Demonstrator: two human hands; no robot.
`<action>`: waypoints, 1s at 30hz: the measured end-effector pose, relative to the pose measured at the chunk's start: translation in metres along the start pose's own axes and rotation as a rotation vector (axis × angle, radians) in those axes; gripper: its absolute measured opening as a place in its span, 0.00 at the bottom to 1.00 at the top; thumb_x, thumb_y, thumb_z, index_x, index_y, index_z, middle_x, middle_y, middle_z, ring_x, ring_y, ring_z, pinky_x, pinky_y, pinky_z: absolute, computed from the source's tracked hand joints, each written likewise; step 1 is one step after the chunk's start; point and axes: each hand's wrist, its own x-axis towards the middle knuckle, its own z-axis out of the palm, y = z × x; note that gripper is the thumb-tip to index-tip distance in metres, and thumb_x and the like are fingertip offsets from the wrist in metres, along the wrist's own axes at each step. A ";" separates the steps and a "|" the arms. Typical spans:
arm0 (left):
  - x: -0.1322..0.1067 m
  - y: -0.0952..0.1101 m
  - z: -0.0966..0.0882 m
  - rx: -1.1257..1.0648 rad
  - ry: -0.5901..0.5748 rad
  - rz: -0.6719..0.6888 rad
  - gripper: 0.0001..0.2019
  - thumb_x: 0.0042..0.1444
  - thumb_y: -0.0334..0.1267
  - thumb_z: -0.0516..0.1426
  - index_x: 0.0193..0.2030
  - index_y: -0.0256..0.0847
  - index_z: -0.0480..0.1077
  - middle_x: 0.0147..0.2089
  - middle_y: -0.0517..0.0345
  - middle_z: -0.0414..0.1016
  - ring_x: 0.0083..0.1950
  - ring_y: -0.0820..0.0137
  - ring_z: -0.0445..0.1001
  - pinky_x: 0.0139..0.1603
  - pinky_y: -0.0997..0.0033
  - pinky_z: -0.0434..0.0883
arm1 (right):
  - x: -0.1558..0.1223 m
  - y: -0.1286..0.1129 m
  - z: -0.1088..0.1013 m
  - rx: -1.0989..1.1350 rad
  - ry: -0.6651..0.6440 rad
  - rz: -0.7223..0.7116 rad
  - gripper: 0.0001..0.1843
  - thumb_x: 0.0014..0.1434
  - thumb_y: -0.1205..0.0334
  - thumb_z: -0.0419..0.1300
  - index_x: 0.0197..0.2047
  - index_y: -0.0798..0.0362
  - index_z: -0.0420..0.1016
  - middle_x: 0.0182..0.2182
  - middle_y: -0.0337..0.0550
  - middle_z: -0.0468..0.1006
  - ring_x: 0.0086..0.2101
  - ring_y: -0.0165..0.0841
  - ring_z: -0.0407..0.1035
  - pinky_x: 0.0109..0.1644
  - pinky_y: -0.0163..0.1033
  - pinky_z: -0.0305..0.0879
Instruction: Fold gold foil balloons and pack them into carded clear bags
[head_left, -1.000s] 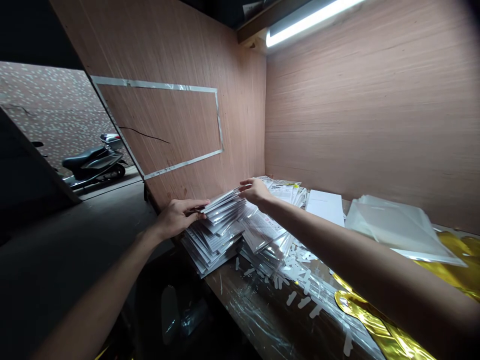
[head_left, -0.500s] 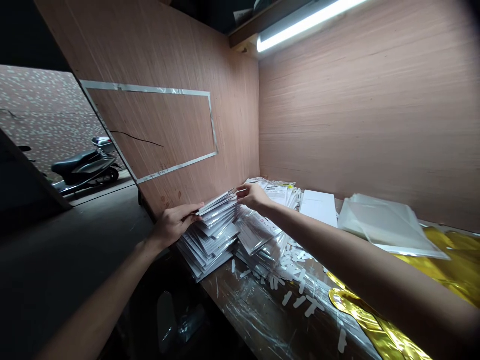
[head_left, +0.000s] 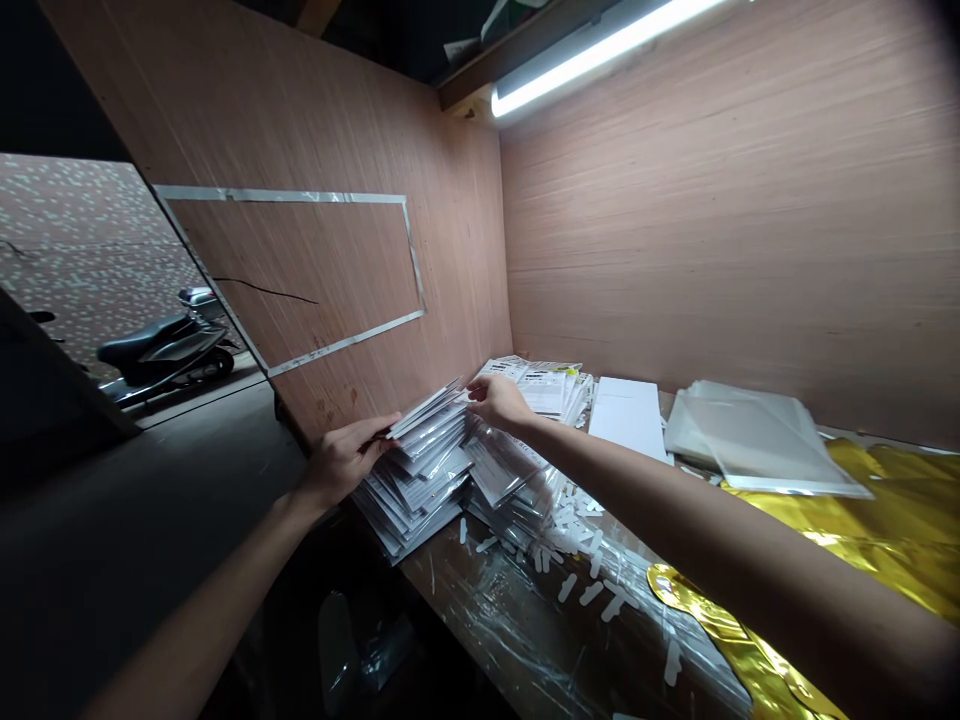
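A tall stack of flat clear-wrapped packets (head_left: 420, 480) sits at the left end of the workbench (head_left: 525, 640). My left hand (head_left: 341, 462) grips the near edge of the top packets, fingers curled around them. My right hand (head_left: 496, 400) pinches the far edge of the same top packets, which are lifted slightly and tilted. A second, lower pile of packets (head_left: 510, 470) lies beside the stack, under my right forearm.
Printed sheets (head_left: 547, 385), a white envelope (head_left: 628, 415) and a heap of clear bags (head_left: 757, 435) lie along the back wall. Gold foil (head_left: 885, 520) covers the right side. Small white strips (head_left: 592, 580) litter the plastic-covered bench. A scooter (head_left: 161, 345) stands outside at left.
Both hands keep their hold on the top packets. The view has swung a little to the right, so everything has shifted left in the picture.
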 end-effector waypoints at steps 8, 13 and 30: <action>-0.001 0.001 -0.002 -0.007 -0.012 -0.031 0.18 0.67 0.46 0.60 0.59 0.42 0.77 0.55 0.52 0.83 0.48 0.62 0.85 0.53 0.63 0.81 | -0.001 -0.001 0.003 0.036 -0.036 0.168 0.16 0.69 0.56 0.63 0.55 0.56 0.74 0.51 0.48 0.77 0.46 0.38 0.75 0.49 0.48 0.76; -0.001 0.002 -0.001 -0.007 -0.023 -0.053 0.18 0.67 0.48 0.59 0.58 0.42 0.77 0.54 0.52 0.84 0.47 0.63 0.85 0.52 0.65 0.81 | 0.001 -0.004 0.004 0.133 -0.051 0.201 0.17 0.70 0.56 0.63 0.57 0.56 0.73 0.51 0.48 0.77 0.45 0.38 0.76 0.48 0.47 0.77; -0.019 0.006 0.023 0.122 0.155 -0.104 0.17 0.70 0.47 0.57 0.60 0.43 0.75 0.55 0.51 0.83 0.52 0.60 0.83 0.56 0.64 0.78 | 0.003 -0.023 0.007 0.323 0.033 0.216 0.14 0.70 0.57 0.63 0.52 0.58 0.75 0.46 0.46 0.78 0.40 0.34 0.76 0.43 0.42 0.77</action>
